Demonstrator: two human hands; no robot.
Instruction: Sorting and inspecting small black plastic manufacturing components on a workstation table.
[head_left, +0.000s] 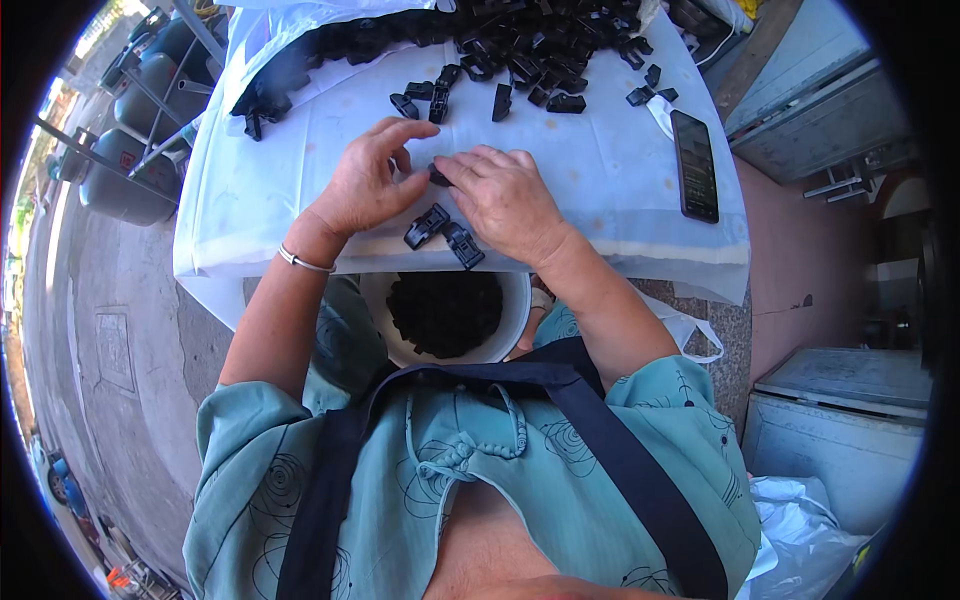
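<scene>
Over the near half of the white-covered table (pixel 610 190), my left hand (pixel 365 180) is open, its thumb and index finger apart and curved toward my right hand. My right hand (pixel 505 200) has its fingertips closed on a small black plastic part (pixel 438 176), mostly hidden under them. The tip of my left thumb is close beside that part; whether it touches cannot be made out. Just below the hands, two black plastic clip-like pieces (pixel 427 227) (pixel 463 245) lie end to end near the table's front edge.
A large heap of black plastic parts (pixel 540 50) covers the far side, with some strays in front. A dark phone (pixel 694 165) lies at the right. Below the table edge, between my legs, a white bucket (pixel 517 305) holds many black pieces. Grey tanks (pixel 135 185) stand at left.
</scene>
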